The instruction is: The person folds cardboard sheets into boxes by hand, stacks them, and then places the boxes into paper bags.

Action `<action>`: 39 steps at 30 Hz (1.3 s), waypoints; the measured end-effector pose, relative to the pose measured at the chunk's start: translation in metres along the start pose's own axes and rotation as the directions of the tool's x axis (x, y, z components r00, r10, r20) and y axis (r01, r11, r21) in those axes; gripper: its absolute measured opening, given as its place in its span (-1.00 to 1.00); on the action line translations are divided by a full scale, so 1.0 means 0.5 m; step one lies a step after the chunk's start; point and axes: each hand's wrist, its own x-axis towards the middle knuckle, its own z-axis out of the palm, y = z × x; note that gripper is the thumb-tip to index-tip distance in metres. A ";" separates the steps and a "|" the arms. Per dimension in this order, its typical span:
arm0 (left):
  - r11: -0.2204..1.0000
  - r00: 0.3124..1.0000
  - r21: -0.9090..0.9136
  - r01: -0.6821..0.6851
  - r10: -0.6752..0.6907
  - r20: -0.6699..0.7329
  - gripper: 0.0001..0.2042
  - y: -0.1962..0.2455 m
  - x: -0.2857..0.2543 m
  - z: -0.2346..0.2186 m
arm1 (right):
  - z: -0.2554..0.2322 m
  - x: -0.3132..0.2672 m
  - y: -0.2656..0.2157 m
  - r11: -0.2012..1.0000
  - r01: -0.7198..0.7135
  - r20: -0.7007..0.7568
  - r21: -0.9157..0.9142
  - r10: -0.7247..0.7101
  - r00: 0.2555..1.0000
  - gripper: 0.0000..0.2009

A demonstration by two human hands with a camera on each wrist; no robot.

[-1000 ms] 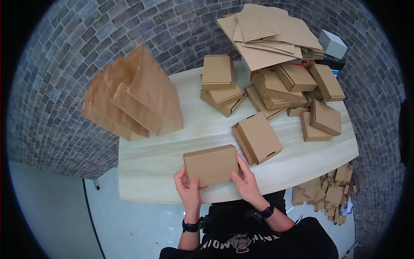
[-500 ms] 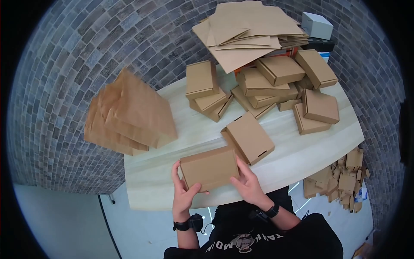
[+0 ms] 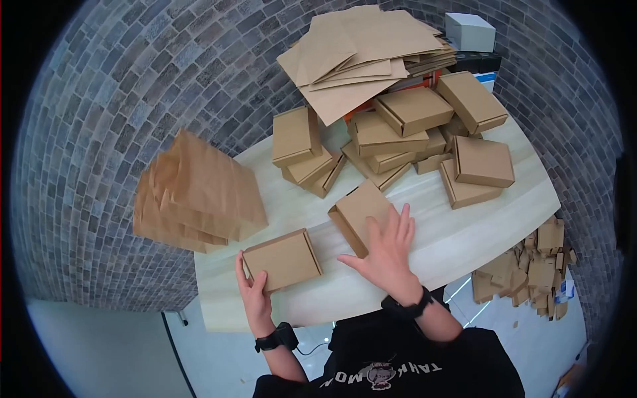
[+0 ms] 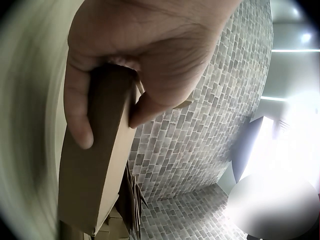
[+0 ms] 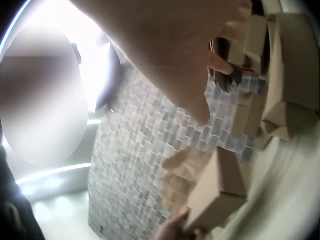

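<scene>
A closed brown cardboard box [image 3: 284, 260] lies at the near left of the table, gripped at its left end by my left hand [image 3: 256, 300]. My thumb is on its top, and in the left wrist view the fingers wrap its end [image 4: 95, 165]. My right hand [image 3: 390, 257] is spread over a second cardboard box [image 3: 357, 207] just to the right, its fingers straight and overlapping that box's near right part. A gap separates the thumb from the first box. In the right wrist view the second box [image 5: 297, 65] appears beside the fingers.
Several cardboard boxes [image 3: 411, 109] are heaped at the back, beside a pile of flat brown sheets [image 3: 371, 40]. Open paper bags [image 3: 212, 192] stand on the left. At the right, two boxes are stacked [image 3: 484, 160]. Flattened cardboard [image 3: 524, 265] lies on the floor.
My right hand has let go of the first box and moved right, its fingers spreading over the second box. The left hand has carried the first box slightly left. The head view has also shifted.
</scene>
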 end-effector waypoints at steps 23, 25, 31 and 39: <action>0.953 0.953 0.118 0.280 -0.290 0.086 -0.52 -0.096 0.038 0.133 | -0.015 -0.012 0.066 0.965 0.095 0.376 0.244 -0.184 0.908 -0.06; 0.958 0.968 0.190 0.216 -0.236 0.087 -0.53 -0.094 0.037 0.150 | -0.023 -0.021 0.084 0.961 0.147 0.413 0.232 -0.235 0.880 0.01; 0.921 0.961 0.329 0.207 -0.255 0.109 -0.53 -0.082 0.039 0.201 | -0.007 -0.027 0.104 0.891 0.076 0.361 0.448 -0.258 0.896 0.05; 0.818 0.980 0.564 -0.114 -0.002 0.201 -0.63 -0.116 0.045 0.181 | -0.006 -0.023 0.124 0.875 0.143 0.333 0.462 -0.320 0.887 0.10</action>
